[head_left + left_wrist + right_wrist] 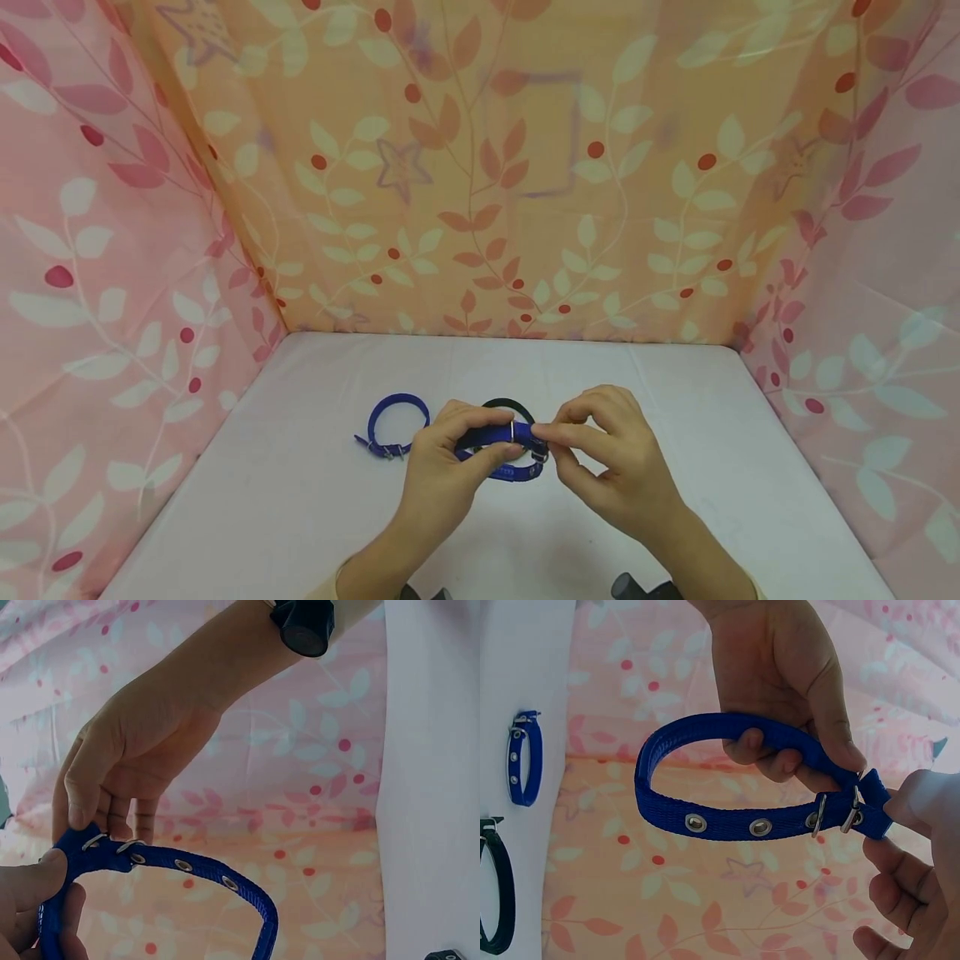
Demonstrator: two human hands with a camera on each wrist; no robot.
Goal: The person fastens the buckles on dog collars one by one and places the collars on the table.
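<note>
Both hands are on the blue collar point(498, 435), held up just above the white bench point(300, 500). The left hand point(442, 467) has its fingers curled round the strap beside the metal buckle point(832, 814), thumb on top. The right hand point(607, 458) pinches the strap end just past that buckle. A second blue collar point(393, 425) lies buckled on the bench left of the held one, and a black collar point(496, 900) sits right behind it.

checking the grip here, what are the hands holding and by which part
Both hold the blue collar at its buckle end: left hand grips the strap, right hand pinches the tip.
</note>
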